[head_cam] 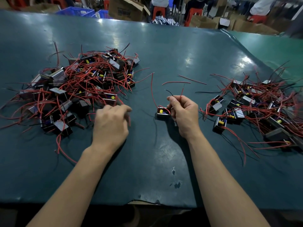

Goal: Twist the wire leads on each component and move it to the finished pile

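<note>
Fingers of my right hand [183,115] pinch the thin red and black wire leads [176,94] just above a small black box component with a yellow part inside [163,112], which sits on the dark teal table mat [155,161] touching that hand. My left hand [111,126] is blurred, with loosely curled fingers low over the mat beside a red wire [129,119]; I cannot tell whether it grips anything. To its left lies a big tangled pile of black components with red wires [78,89]; a second, looser pile [255,108] spreads on the right. Which one is finished I can't say for sure. I judge the main risk is snagging: the component's long red lead [152,89] arcs toward the left pile and could hook stray wires when I lift, dragging others along.
</note>
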`<state>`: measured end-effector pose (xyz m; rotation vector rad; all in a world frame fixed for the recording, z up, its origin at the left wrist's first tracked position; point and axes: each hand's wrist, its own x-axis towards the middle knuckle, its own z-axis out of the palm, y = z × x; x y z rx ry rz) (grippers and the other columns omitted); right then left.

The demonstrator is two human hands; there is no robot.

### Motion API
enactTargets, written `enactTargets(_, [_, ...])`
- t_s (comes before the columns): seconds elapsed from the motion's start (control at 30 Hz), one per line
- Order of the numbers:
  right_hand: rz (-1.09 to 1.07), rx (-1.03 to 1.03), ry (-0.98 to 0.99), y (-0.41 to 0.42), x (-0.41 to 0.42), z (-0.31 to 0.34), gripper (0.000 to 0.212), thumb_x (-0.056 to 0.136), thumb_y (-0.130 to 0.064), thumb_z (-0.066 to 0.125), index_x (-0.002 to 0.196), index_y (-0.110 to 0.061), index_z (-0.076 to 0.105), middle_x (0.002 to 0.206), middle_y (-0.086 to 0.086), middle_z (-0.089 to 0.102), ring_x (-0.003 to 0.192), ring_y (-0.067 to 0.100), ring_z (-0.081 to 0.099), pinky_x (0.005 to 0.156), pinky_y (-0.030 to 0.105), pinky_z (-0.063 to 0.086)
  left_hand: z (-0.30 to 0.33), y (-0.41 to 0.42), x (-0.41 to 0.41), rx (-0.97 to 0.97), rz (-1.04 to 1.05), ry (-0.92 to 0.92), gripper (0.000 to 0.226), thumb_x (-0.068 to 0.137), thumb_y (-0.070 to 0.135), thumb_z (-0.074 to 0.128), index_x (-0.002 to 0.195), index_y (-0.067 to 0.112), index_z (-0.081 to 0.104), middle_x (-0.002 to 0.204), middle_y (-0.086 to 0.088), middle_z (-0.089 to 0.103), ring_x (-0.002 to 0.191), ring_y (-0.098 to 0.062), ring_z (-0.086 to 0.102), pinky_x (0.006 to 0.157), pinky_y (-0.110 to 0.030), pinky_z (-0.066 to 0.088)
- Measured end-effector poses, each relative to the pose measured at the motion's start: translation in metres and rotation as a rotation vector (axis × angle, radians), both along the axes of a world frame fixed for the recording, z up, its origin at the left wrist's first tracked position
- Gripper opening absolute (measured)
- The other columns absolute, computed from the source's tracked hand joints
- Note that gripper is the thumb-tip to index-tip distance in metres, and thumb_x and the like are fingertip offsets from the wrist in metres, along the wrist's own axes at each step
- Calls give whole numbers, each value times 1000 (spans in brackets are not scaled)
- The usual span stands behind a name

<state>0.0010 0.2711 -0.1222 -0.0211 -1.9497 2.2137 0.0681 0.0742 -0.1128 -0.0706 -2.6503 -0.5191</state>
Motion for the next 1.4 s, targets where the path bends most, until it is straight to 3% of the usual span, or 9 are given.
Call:
enactTargets(0.27, [-35, -85, 5, 1, -1, -1, 13, 94, -4, 58, 84, -4, 64, 54, -2, 56, 38, 5, 37, 37, 17, 29, -8, 36, 16, 141, -687, 232, 23, 80, -6, 63, 99, 2, 73, 109, -10, 69, 102, -28, 65, 93, -39, 49])
enactTargets(0.4, [-15, -138, -34, 4, 0, 1, 19, 97, -6, 54, 81, -6, 65, 53, -2, 55, 37, 2, 39, 37, 14, 29, -8, 22, 8, 84, -351, 434, 20, 80, 4, 64, 98, 7, 73, 104, -5, 69, 98, -27, 62, 88, -41, 45])
enactTargets(0.53, [-8, -301, -62, 8, -1, 4, 23, 98, -5, 52, 76, -4, 60, 52, -8, 55, 40, 0, 41, 41, 12, 35, -10, 14, 4, 247, -137, 169, 16, 83, 29, 65, 92, 18, 71, 91, 3, 70, 84, -22, 66, 80, -45, 50])
enactTargets(0.63, [-4, -395, -56, 12, -2, 6, 24, 99, -5, 49, 77, -3, 58, 48, -8, 50, 40, 0, 39, 41, 10, 32, -13, 20, 4, 81, -132, 21, 38, 79, 57, 67, 97, 24, 69, 94, 3, 63, 88, -22, 61, 83, -41, 46])
enactTargets(0.77, [8, -423, -52, 13, -2, 6, 25, 98, -4, 49, 75, -4, 58, 52, -5, 50, 41, 1, 39, 42, 12, 33, -17, 23, 0, 132, -121, -13, 27, 82, 30, 73, 106, 19, 66, 106, -4, 54, 89, -27, 60, 82, -38, 50])
enactTargets(0.9, [21, -430, -47, 13, -3, 5, 27, 98, -3, 50, 73, -6, 58, 58, -3, 54, 44, 3, 39, 44, 13, 34, -3, 16, -8, 385, -19, 209, 19, 88, 20, 69, 105, 12, 67, 105, -7, 62, 91, -25, 62, 82, -43, 52])
enactTargets(1.03, [20, -381, -46, 12, -4, 3, 27, 98, -5, 51, 72, -7, 59, 52, -6, 49, 43, 2, 39, 44, 14, 33, 24, 4, -21, 235, 336, 543, 48, 86, 59, 64, 113, 20, 64, 109, -4, 63, 103, -17, 52, 85, -36, 31])
enactTargets(1.3, [22, -381, -70, 12, -4, 7, 24, 98, -5, 50, 76, -5, 57, 53, -8, 54, 45, 3, 39, 45, 14, 34, 6, 16, -21, 309, -167, -104, 57, 83, 29, 75, 133, 12, 55, 133, -10, 54, 116, -26, 57, 103, -42, 43])
enactTargets(1.4, [20, -390, -69, 11, -2, 8, 24, 98, -4, 50, 75, -6, 57, 57, -6, 56, 45, 3, 39, 45, 14, 35, -5, 6, -14, 48, -114, 57, 48, 88, 22, 69, 133, 12, 57, 135, -8, 58, 125, -29, 52, 102, -44, 39])
